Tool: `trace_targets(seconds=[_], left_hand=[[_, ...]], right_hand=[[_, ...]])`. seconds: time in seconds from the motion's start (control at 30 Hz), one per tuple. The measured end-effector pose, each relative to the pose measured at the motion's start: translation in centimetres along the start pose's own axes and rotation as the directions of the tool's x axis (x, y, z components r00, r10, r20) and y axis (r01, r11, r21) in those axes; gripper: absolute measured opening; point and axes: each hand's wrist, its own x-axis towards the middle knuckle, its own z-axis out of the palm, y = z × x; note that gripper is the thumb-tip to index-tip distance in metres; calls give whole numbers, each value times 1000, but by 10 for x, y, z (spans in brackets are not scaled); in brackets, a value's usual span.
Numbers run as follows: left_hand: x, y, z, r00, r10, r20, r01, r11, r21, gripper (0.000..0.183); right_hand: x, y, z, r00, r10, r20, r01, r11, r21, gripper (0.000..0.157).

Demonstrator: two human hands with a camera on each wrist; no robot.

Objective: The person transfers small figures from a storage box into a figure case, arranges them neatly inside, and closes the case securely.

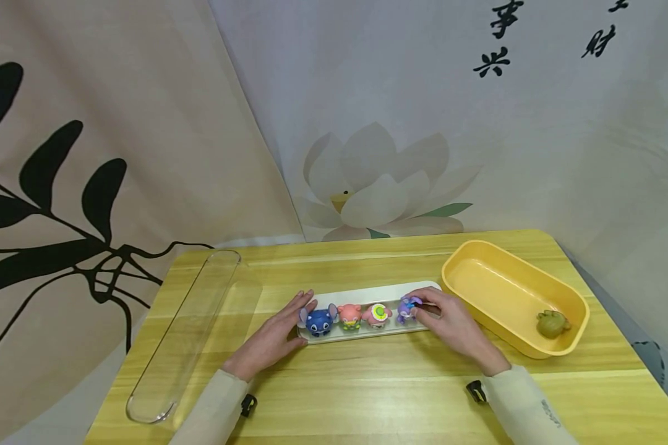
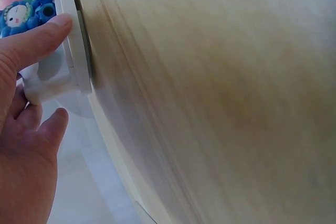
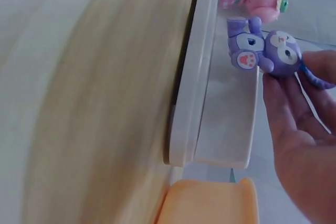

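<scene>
A long white tray holds a row of small toy figures. From the left stand a blue big-eared figure, a pink-orange figure and a pink figure with a yellow-green round front. My right hand pinches a purple figurine at its head, near the tray's right end. The figurine appears upright; whether its feet touch the tray floor is unclear. At the tray's left end, my left hand grips the tray, its thumb on the near rim and its other fingers around the end.
A yellow bin stands close to the tray's right end, with one olive-green figure inside. On the left of the wooden table lies a long clear plastic cover. A printed curtain hangs behind the table.
</scene>
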Motion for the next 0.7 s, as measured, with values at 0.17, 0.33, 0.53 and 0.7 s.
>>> trace_targets(seconds=[0.17,0.33,0.53,0.7], left_hand=[[0,-1,1,1000,8,-5,-8,1000,5,84],[0,-1,1,1000,8,-9,-8,1000,0,84],[0,0,0,1000,-4,0,4,1000,-1,85],[1,1,0,1000,-11,4,11,1000,0,84]], right_hand=[[0,1,4,999,-3,-34,4,1000,31,22],[0,3,6,999,-7,-41,7,1000,14,21],[0,4,8,999,-31,-38,31,1000,-5,21],[-1,4,8,998,-33,-47,31,999,-31,22]])
